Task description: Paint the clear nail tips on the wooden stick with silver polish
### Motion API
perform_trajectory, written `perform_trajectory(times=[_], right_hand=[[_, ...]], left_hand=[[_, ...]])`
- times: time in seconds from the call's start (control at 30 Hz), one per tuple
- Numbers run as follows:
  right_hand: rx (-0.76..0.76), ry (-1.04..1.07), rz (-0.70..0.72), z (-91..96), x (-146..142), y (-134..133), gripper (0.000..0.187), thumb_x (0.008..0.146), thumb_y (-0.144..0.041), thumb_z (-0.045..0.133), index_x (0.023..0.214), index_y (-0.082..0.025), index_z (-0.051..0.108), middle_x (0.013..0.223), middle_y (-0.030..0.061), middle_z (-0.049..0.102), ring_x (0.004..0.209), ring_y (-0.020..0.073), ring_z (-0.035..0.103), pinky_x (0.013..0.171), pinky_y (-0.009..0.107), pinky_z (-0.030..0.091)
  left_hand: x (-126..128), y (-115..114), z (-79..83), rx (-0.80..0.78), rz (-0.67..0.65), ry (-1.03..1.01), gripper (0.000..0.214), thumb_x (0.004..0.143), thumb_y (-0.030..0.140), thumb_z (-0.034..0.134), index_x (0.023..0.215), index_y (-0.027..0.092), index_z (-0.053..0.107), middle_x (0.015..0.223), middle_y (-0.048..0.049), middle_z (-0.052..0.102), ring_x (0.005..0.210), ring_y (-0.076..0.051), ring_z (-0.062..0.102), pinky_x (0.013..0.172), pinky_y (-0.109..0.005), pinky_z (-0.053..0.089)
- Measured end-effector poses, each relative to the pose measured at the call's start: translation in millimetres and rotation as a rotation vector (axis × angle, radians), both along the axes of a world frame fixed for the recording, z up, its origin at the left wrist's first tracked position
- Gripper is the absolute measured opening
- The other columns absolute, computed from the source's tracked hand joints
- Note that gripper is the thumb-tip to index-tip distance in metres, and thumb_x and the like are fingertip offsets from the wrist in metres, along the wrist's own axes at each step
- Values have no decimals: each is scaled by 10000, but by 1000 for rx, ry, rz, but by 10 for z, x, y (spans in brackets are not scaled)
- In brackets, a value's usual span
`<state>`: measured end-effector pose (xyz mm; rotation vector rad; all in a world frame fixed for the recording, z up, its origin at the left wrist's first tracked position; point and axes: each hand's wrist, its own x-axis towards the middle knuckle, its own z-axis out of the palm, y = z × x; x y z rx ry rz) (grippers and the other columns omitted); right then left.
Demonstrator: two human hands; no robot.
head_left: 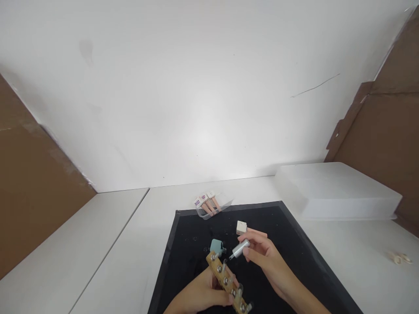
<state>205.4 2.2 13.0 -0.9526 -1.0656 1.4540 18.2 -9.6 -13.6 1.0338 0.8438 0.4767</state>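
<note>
My left hand (203,293) is closed around a wooden strip (226,281) with several clear nail tips fixed on silver posts, held tilted over the black mat (183,261). My right hand (262,255) pinches a silver-handled polish brush (240,249), whose tip points down-left at the strip's upper end. A teal polish bottle (216,247) stands on the mat just behind the strip. A small white cube-shaped bottle (241,227) sits on the mat beyond my right fingers.
A clear tray with three pink polish bottles (207,203) lies at the mat's far edge. A white box (334,190) stands at the right. Small pale pieces (401,258) lie at the far right. Cardboard panels flank both sides.
</note>
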Motion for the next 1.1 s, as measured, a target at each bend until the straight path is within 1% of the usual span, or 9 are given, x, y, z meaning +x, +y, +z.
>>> perform_trajectory(times=[0.17, 0.27, 0.4, 0.6, 0.7, 0.8, 0.87, 0.93, 1.1], right_hand=[[48, 21, 153, 2, -17, -40, 213, 626, -354, 752, 787, -218, 719, 728, 26, 602, 687, 189, 543, 639, 293, 426], [67, 27, 183, -28, -28, -27, 202, 637, -345, 749, 795, -224, 719, 720, 19, 606, 695, 185, 551, 658, 292, 424], [29, 25, 147, -55, -27, -6, 197, 634, -340, 755, 795, -233, 718, 721, 14, 615, 710, 183, 557, 678, 290, 426], [11, -30, 51, -54, -15, 2, 212, 622, -357, 761, 796, -241, 727, 730, 19, 618, 720, 190, 549, 675, 291, 439], [12, -34, -12, -61, -9, 19, 224, 609, -371, 766, 786, -238, 730, 733, 21, 607, 714, 185, 529, 627, 269, 434], [10, -4, -28, -81, -3, 38, 228, 633, -383, 749, 802, -234, 721, 732, 14, 587, 632, 148, 490, 560, 245, 405], [16, 30, -12, -92, -3, 37, 228, 640, -375, 747, 813, -229, 714, 736, 11, 580, 605, 133, 471, 549, 240, 392], [22, 55, 25, -100, -7, 21, 219, 639, -350, 754, 812, -221, 711, 746, 16, 586, 632, 141, 481, 563, 242, 390], [74, 87, 171, -129, -26, -29, 174, 662, -297, 746, 814, -222, 707, 744, 13, 597, 700, 159, 507, 635, 254, 395]], left_hand=[[22, 2, 8, -20, -1, -33, 313, 540, 215, 754, 807, 145, 607, 716, 10, 579, 607, -85, 478, 580, -219, 366], [16, -3, 18, -21, -3, -36, 295, 541, 201, 748, 795, 141, 610, 729, 4, 587, 605, -85, 484, 584, -223, 375], [-1, -6, 25, -31, -9, -69, 275, 542, 183, 744, 783, 135, 618, 734, -3, 598, 603, -83, 489, 586, -220, 374], [-12, 6, -14, -47, -5, -89, 287, 532, 159, 746, 795, 131, 635, 720, -9, 598, 604, -91, 498, 582, -224, 379], [-18, 5, -12, -48, -7, -100, 277, 534, 157, 746, 788, 124, 639, 703, -9, 590, 594, -89, 494, 579, -224, 377], [-27, 6, -9, -47, -3, -123, 278, 536, 161, 745, 789, 117, 640, 701, -13, 586, 599, -93, 493, 574, -224, 378], [-31, 8, -14, -59, -1, -126, 273, 537, 165, 744, 784, 113, 641, 702, -16, 585, 612, -101, 497, 574, -227, 383], [-32, 11, -21, -79, 0, -122, 273, 539, 168, 742, 786, 111, 642, 707, -19, 584, 621, -106, 503, 583, -233, 390], [-22, 8, -15, -84, 9, -151, 288, 533, 161, 737, 799, 108, 639, 697, -23, 596, 599, -111, 513, 581, -241, 391]])
